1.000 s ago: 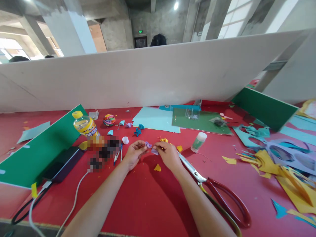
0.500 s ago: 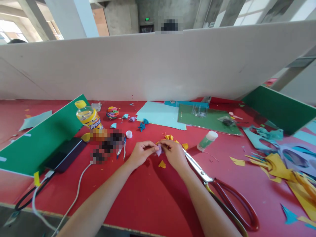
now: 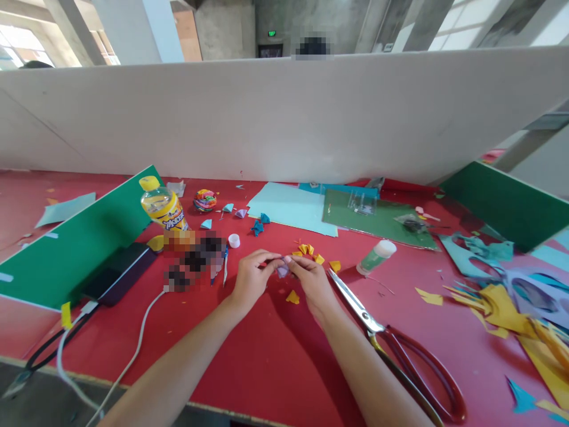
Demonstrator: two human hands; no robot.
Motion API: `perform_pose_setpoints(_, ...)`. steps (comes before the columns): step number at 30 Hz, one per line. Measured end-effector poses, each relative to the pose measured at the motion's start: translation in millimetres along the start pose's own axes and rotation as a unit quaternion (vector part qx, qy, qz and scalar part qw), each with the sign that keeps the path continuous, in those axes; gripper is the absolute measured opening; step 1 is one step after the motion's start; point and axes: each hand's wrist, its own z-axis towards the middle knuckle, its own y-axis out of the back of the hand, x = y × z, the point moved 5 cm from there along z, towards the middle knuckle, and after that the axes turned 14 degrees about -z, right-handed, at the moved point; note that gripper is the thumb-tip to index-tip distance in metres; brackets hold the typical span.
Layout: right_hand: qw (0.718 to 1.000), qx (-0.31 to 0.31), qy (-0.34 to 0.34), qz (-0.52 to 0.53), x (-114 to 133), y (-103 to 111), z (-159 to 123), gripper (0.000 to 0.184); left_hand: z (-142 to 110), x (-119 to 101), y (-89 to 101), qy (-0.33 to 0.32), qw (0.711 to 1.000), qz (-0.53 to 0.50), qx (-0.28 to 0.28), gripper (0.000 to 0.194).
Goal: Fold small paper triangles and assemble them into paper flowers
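Between my fingertips is a small piece of folded purple paper [image 3: 283, 271]. My left hand [image 3: 253, 276] pinches it from the left, and my right hand [image 3: 310, 279] pinches it from the right; its upper part is partly hidden by the fingers. Just below lies a yellow paper scrap [image 3: 292, 297]. Folded yellow paper pieces [image 3: 306, 249] sit beyond my right hand. The large scissors [image 3: 373, 328] with red handles rest beside my right forearm, blades pointing toward the hands. A glue stick [image 3: 377, 257] stands farther right.
Small folded blue paper pieces [image 3: 258, 227] and a ball of multicoloured string [image 3: 205, 200] lie at the back left, near a yellow-capped bottle [image 3: 164, 204]. A black phone-like device [image 3: 120, 276] has cables attached. Yellow paper scraps [image 3: 502, 305] pile up at right. A white partition [image 3: 284, 118] stands behind.
Both hands still pinch the purple paper, which has tilted slightly, and the right fingers have shifted, showing more of the yellow folded pieces. The whole view has shifted a little.
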Motion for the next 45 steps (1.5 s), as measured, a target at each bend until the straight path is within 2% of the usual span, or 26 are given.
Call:
perform_pose_setpoints(6,1.0,-0.011,0.017,-0.016,-1.7,-1.8,0.2,0.023,0.7,-2.5,-1.3,-0.025,0.996,0.075,0.045,0.017)
perform_pose_setpoints(12,0.99,0.035,0.076,-0.116,12.7,-2.7,-1.7,0.028,0.5,3.9,-0.5,-0.026,0.993,0.088,0.076,0.021)
perform_pose_setpoints(14,0.983,0.031,0.099,-0.15,17.3,0.1,-2.1,0.025,0.6,3.3,-1.4,-0.027,0.991,0.095,0.09,0.022)
perform_pose_setpoints(17,0.963,0.016,0.142,-0.228,23.0,5.4,-2.1,0.023,0.8,0.2,-3.7,-0.019,0.988,0.093,0.121,0.023)
perform_pose_setpoints(21,0.917,0.028,0.218,-0.333,29.1,5.9,-3.6,0.02,-0.7,-3.4,-7.2,-0.003,0.985,0.068,0.158,0.024)
perform_pose_setpoints(23,0.907,0.016,0.225,-0.355,29.1,6.7,-3.7,0.019,-1.4,-3.8,-7.0,-0.004,0.986,0.077,0.149,0.025)
perform_pose_setpoints(28,0.897,-0.031,0.223,-0.379,29.0,9.2,-3.5,0.015,-0.3,-4.7,-0.7,-0.034,0.991,0.096,0.082,0.023)
perform_pose_setpoints(35,0.855,-0.001,0.296,-0.426,37.9,7.6,-7.2,0.014,1.9,-2.1,-0.2,0.013,0.991,0.067,0.117,0.023)
perform_pose_setpoints(38,0.84,0.016,0.315,-0.441,39.3,7.1,-8.0,0.014,2.2,-3.4,-1.8,0.007,0.986,0.083,0.145,0.023)
perform_pose_setpoints(45,0.848,0.038,0.325,-0.416,40.0,7.6,-9.0,0.014,4.8,-3.4,1.6,-0.009,0.987,0.066,0.149,0.02)
